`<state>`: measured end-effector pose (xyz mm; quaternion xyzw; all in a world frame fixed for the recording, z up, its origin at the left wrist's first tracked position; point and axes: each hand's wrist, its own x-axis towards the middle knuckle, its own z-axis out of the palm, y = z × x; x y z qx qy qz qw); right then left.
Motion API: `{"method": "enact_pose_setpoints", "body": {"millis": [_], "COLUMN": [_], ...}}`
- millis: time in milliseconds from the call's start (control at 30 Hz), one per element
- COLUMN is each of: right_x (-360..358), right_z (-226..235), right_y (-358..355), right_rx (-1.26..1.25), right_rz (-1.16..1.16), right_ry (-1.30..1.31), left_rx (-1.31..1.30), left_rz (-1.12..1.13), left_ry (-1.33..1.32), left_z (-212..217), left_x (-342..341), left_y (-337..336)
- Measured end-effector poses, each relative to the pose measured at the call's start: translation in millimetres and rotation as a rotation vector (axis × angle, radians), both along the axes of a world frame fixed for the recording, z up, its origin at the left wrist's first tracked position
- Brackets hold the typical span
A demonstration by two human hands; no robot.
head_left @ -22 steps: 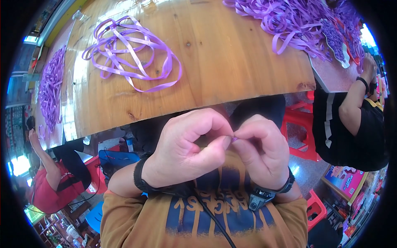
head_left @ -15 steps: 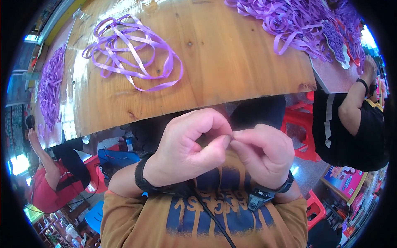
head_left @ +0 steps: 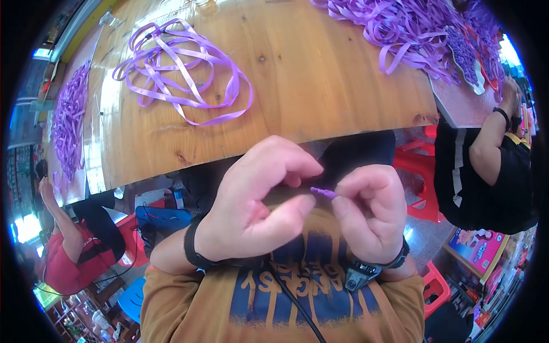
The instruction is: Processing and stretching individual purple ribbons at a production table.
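Between my hands, in front of my chest, is a small, slim purple piece (head_left: 324, 192) with a narrow, knobbly tip; it looks like a plastic fitting, but its kind is unclear. The thumb and fingers of my right hand (head_left: 373, 212) pinch its right end, and its tip points left. My left hand (head_left: 251, 206) is open, its thumb and curled forefinger apart on either side of that tip, with nothing visible in its grip. Beyond my hands, several loops of purple ribbon lanyard (head_left: 229, 97) lie loosely on the wooden table (head_left: 303, 74).
A large heap of purple lanyards (head_left: 394, 34) covers the table's far right, beside a bag of small purple pieces (head_left: 463, 60). Another lanyard pile (head_left: 70, 128) lies at far left. People sit on both sides; a red stool (head_left: 417, 183) stands right of me.
My fingertips, which met before, have parted. The left thumb and forefinger have spread, and the small purple piece now shows in my right fingers.
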<state>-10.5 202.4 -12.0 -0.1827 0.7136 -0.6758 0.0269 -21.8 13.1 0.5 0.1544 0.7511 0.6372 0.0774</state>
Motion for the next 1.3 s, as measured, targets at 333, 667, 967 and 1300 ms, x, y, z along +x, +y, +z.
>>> {"method": "enact_pose_setpoints", "body": {"millis": [333,667,967,1300], "right_x": [-2,-5,-34,-31], "right_z": [3,18,43,14], "right_y": [6,-3,41,42], "right_rx": [-0.049,-0.723,-0.885,-0.109], "right_rz": [0.193,0.109,-0.101,-0.668], "right_ry": [0.05,-0.251,0.013,0.086], "left_rx": [-0.124,0.222,-0.006,-0.063], "left_rz": [-0.227,-0.495,-0.387,-0.216], "left_ry": [0.259,-0.182,-0.012,-0.04], "left_z": [-2,-13,-8,11], "left_x": [-2,-8,-5,14], "left_y": [-2,9,-9,-29]}}
